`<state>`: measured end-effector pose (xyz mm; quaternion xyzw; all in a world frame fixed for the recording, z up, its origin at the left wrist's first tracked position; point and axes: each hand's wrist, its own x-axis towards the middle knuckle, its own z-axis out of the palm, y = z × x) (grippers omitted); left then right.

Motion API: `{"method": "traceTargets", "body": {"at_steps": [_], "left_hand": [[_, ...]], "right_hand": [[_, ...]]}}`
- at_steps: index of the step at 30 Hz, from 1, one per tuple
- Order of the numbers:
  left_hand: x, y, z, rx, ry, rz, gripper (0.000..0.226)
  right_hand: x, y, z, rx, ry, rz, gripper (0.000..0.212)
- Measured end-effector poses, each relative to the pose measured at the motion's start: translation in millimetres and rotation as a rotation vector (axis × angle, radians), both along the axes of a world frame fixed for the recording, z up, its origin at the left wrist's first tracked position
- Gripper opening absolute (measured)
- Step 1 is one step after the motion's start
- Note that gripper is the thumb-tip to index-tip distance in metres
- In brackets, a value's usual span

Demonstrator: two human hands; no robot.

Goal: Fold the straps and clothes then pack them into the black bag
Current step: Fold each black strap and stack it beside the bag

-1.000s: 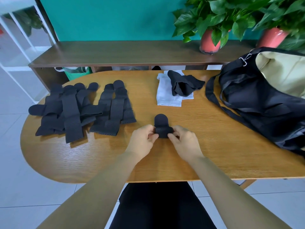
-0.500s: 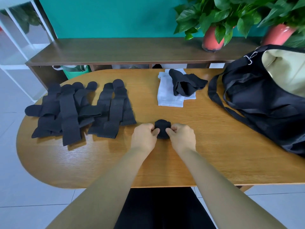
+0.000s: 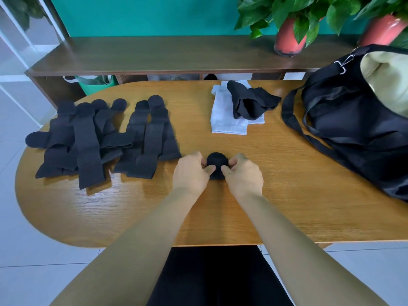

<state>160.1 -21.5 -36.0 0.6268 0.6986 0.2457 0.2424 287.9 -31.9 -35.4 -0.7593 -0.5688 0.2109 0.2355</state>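
Head cam, L to R: the loose straps [image 3: 88,138] lie in an overlapping heap on the left of the table [image 3: 287,195], so there's plenty left after this one. Your left hand [image 3: 192,171] has its fingers curled, thumb & fingertips pinching the left edge of the rolled strap [image 3: 217,162], which sits on the wood at centre, just in front of you. Your right hand [image 3: 242,175] mirrors it, curled & pinching the right edge. This looks like finishing the roll: squeeze evenly from both sides so it doesn't cone out, and tuck the rounded tab end down flat. Don't ease off one side first, as the elastic will prob spring open. Further back, the white cloth [image 3: 227,120] w/ the black garment [image 3: 251,102] on top is not yet folded. The black bag [image 3: 353,129] gapes open at far right, so carry the roll over pinched.
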Motion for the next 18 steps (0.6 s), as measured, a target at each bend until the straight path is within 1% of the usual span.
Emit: {"method": "traceTargets", "body": {"at_steps": [3, 6, 8, 10, 12, 14, 15, 17, 18], "left_hand": [[1.6, -4.2, -0.3, 0.029, -0.001, -0.003, 0.024], [1.8, -10.0, -3.3, 0.138, -0.025, -0.055, 0.022], [0.2, -13.9, -6.6, 0.21, -0.051, -0.094, 0.023], [-3.7, -17.7, -10.4, 0.262, -0.045, -0.146, 0.025], [-9.9, -19.5, -15.1, 0.299, 0.016, -0.207, 0.027], [-15.7, -19.3, -17.1, 0.312, 0.127, -0.281, 0.032], [-17.6, -19.3, -16.3, 0.304, 0.197, -0.333, 0.035], [-18.5, -21.1, -13.3, 0.234, 0.334, -0.428, 0.041], [-18.4, -21.8, -13.1, 0.2, 0.382, -0.453, 0.044]], "right_hand": [[-1.9, -1.5, -0.1, 0.023, -0.013, 0.002, 0.017], [-2.3, -4.0, -2.1, 0.073, -0.037, 0.029, 0.012], [-0.4, -6.6, -3.2, 0.122, -0.009, 0.033, 0.008], [2.6, -9.3, -2.6, 0.174, 0.002, 0.04, 0.009], [4.2, -12.2, -1.7, 0.305, -0.088, 0.091, 0.012], [4.9, -13.9, -5.2, 0.497, -0.255, 0.241, 0.013], [5.3, -14.8, -9.0, 0.553, -0.338, 0.321, 0.013], [6.6, -16.0, -17.3, 0.533, -0.466, 0.428, 0.02], [6.9, -17.7, -20.0, 0.49, -0.488, 0.45, 0.027]]}}
